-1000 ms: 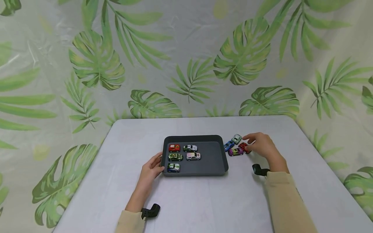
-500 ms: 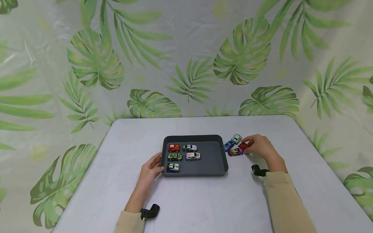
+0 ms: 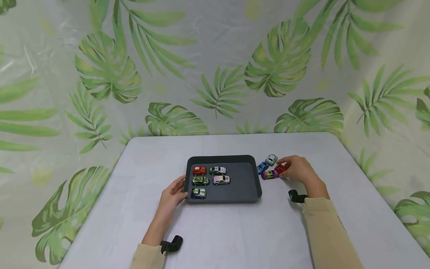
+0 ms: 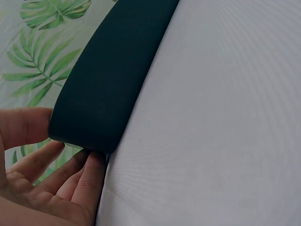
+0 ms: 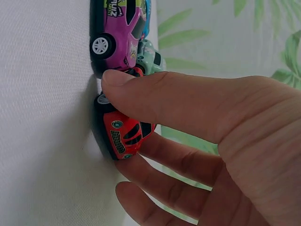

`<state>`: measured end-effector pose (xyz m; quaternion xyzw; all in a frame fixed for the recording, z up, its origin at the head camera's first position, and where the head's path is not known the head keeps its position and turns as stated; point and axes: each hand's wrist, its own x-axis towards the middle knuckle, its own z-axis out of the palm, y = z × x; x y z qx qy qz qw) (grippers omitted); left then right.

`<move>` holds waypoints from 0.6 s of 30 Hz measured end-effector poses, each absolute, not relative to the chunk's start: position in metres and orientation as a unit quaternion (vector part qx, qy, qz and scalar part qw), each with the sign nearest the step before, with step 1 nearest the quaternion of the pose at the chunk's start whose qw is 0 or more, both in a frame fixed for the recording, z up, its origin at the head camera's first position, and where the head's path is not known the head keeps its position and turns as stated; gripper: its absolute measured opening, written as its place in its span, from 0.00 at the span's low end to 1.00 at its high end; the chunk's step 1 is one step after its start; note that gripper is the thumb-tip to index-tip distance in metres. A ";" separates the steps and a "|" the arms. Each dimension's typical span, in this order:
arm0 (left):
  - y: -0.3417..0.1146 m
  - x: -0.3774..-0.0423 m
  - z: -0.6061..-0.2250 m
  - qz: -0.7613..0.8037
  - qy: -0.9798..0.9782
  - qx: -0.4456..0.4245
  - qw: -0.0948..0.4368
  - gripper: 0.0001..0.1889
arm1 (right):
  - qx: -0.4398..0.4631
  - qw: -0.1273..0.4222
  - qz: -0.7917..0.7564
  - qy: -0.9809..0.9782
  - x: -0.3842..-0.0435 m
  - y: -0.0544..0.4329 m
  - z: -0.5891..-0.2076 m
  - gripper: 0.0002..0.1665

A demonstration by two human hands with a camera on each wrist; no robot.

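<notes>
My right hand (image 3: 299,171) has its thumb and fingers around a red toy car (image 3: 280,169) to the right of the grey tray (image 3: 244,181). In the right wrist view the thumb lies across one side of the red car (image 5: 123,134), fingers on the other. A purple toy car (image 3: 270,174), a blue one (image 3: 262,167) and a pale green one (image 3: 271,159) sit close beside it. My left hand (image 3: 172,195) holds the tray's left side by its near corner. In the left wrist view, thumb and fingertips meet the tray wall (image 4: 110,80).
Several toy cars stand in the tray's left half, among them a red one (image 3: 199,170), a camouflage one (image 3: 200,181) and a white-and-pink one (image 3: 221,180). A white cloth covers the table (image 3: 221,235). A leaf-patterned curtain (image 3: 228,56) hangs behind.
My right hand has lowered slightly and its fingers have closed around the red car. The left hand keeps its place at the tray. The whole head view has shifted slightly.
</notes>
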<state>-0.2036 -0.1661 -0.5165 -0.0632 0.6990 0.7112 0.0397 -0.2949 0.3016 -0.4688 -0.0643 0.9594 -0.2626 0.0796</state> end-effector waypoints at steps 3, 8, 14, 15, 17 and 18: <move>-0.166 -0.205 -0.514 0.713 0.698 -0.059 0.036 0.33 | -0.065 0.072 -0.252 0.963 -0.298 0.301 -0.465 0.33; -0.165 -0.206 -0.514 0.713 0.697 -0.065 0.036 0.33 | -0.064 0.070 -0.256 0.962 -0.301 0.303 -0.467 0.32; -0.165 -0.205 -0.518 0.714 0.696 -0.070 0.043 0.33 | -0.066 0.060 -0.268 0.959 -0.299 0.306 -0.475 0.31; -0.165 -0.205 -0.518 0.714 0.695 -0.069 0.043 0.33 | -0.069 0.056 -0.269 0.959 -0.299 0.306 -0.476 0.31; -0.166 -0.204 -0.517 0.714 0.696 -0.067 0.042 0.33 | -0.074 0.051 -0.269 0.959 -0.298 0.306 -0.477 0.30; -0.166 -0.204 -0.516 0.714 0.696 -0.067 0.041 0.33 | -0.075 0.049 -0.269 0.959 -0.298 0.306 -0.476 0.30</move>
